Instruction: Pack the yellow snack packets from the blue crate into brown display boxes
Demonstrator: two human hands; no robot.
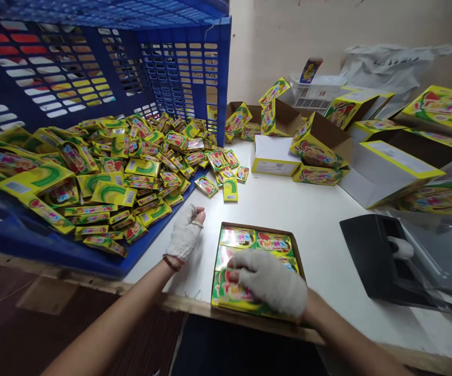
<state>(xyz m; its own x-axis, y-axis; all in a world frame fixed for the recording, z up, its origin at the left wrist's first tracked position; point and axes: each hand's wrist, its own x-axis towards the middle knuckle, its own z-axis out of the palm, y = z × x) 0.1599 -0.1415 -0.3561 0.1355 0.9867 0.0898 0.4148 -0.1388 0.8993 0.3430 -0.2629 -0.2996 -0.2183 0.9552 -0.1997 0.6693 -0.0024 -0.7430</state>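
Observation:
My left hand [187,232], in a white fingerless glove with a bead bracelet at the wrist, hovers over the white table beside a blue crate [128,263]. Its fingers are slightly bent and apart, with nothing seen in them. My right hand [271,282], gloved alike and a little blurred, is over an open display carton [299,256]. Its fingers close at the edge of a small yellow-green "Twins" box [236,290], and the palm hides part of the carton. Several more small boxes [275,241] lie in rows inside this carton.
A large heap of small boxes [143,167] fills the tipped crate, and several spill onto the table [320,240]. Empty display cartons [320,141] are piled at the back right. A black tape dispenser [370,256], a white basket [316,94] and a plastic bag [386,73] are also there.

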